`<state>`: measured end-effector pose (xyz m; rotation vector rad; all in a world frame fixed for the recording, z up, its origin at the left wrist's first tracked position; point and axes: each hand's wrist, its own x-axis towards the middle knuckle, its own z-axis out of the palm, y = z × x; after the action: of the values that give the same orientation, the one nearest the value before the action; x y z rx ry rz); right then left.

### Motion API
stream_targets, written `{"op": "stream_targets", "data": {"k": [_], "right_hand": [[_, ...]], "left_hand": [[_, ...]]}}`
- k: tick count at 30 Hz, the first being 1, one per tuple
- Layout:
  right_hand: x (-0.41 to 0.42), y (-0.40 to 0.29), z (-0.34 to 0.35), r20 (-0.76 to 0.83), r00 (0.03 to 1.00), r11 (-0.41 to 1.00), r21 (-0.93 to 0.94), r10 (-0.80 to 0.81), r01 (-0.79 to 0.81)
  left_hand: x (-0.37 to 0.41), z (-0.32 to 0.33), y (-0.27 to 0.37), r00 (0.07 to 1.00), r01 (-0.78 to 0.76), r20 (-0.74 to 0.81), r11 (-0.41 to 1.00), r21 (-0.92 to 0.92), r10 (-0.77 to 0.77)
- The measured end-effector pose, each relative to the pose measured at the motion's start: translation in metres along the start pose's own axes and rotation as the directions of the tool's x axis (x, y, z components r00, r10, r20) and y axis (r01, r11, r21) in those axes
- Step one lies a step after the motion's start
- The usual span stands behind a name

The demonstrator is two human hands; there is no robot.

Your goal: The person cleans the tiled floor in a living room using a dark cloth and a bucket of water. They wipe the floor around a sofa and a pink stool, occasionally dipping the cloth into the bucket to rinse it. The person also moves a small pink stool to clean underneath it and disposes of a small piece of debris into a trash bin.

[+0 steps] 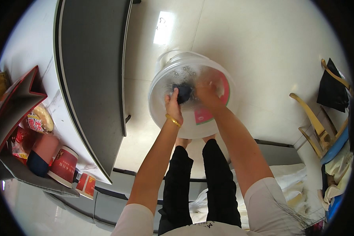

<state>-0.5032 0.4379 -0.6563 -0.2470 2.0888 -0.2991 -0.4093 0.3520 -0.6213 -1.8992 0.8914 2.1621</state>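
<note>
A round translucent plastic bucket [157, 110] with a pink and green label stands on the floor before me, with water and bubbles inside. My left hand [174, 104], with a gold bangle at its wrist, grips a dark wet cloth [183, 93] over the bucket, thumb on top. To the right of the cloth, my right hand [207, 90] is blurred by motion within the bucket's opening. Its fingers are too smeared to tell whether they hold anything.
On the left runs a table [90, 59] bearing a red paper cup [65, 163], packaged food [39, 118] and a bag [17, 106]. A wooden chair [315, 124] is at the right. Behind my legs stands a grey sofa [109, 208] with white fabric.
</note>
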Motion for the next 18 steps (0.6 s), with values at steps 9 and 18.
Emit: {"op": "stream_targets", "data": {"k": [9,18], "right_hand": [[-0.115,-0.025,-0.027,-0.271,0.799,0.721,0.344,-0.537,0.602],[-0.102,-0.062,-0.033,-0.476,0.800,0.728,0.389,-0.365,0.564]], "left_hand": [[0.010,-0.002,0.018,0.851,0.416,0.487,0.820,-0.392,-0.198],[-0.024,0.001,0.017,0.651,0.384,0.752,0.809,-0.446,0.105]]}}
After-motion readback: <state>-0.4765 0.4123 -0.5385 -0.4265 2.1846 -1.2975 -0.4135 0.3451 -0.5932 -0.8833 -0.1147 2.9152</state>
